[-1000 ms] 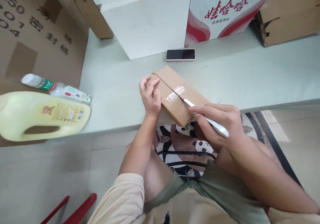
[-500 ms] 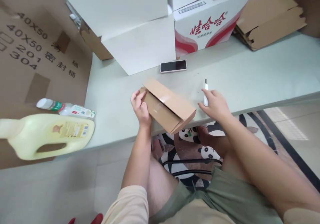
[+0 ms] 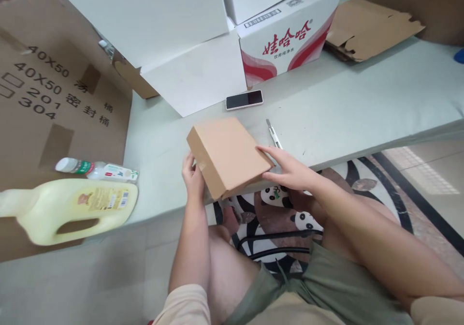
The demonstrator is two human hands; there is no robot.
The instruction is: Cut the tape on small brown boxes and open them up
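Note:
A small brown cardboard box point(image 3: 226, 153) lies tilted at the near edge of the pale green table point(image 3: 344, 107), one flap raised. My left hand point(image 3: 193, 177) grips its near-left side, fingers tucked under it. My right hand point(image 3: 286, 170) holds the box's right edge, thumb on top and fingers stretched along the side. A white utility knife point(image 3: 273, 134) lies on the table just beyond my right hand, blade out, with no hand on it.
A phone point(image 3: 244, 99) lies behind the box. White cartons point(image 3: 195, 73) and a red-and-white printed carton point(image 3: 286, 39) stand at the back, flattened cardboard point(image 3: 366, 27) at the right. A yellow jug point(image 3: 72, 209) and a small bottle point(image 3: 96, 169) lie at the left.
My right hand cut the tape with the knife, put the knife down on the table, then moved to the box's right edge. The box has been turned and a flap lifted.

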